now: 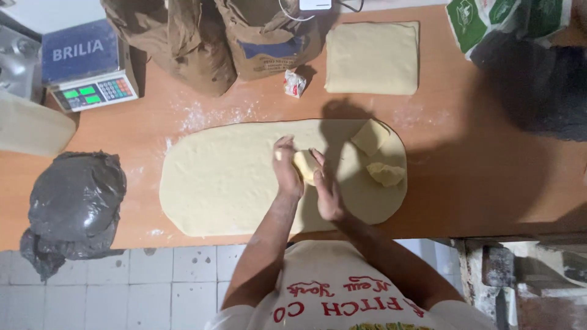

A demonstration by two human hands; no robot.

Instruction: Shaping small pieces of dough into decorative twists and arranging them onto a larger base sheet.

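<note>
Near the front edge of the wooden table, in the head view, we press a small pale lump of butter between both palms above a long oval sheet of rolled dough. Our left hand comes up from the front edge with the forearm nearly straight, fingers together and pointing toward the back edge, the palm turned inward against the lump's left side. Our right hand rises at a slant from the right, fingers extended and close together, the palm laid flat on the lump's right side. Neither hand is curled into a fist; both are flattened and cupped lightly about the lump, which sits between them over the middle of the sheet.

On the dough's right end lie two more pale butter pieces, just beside each other and apart from the hands. Toward the back edge rests a folded square slab of dough. Two brown paper sacks stand at the back, a small crumpled wrapper near them. At the back left corner sits a weighing scale, and a grey plastic bag slumps over the front left edge
</note>
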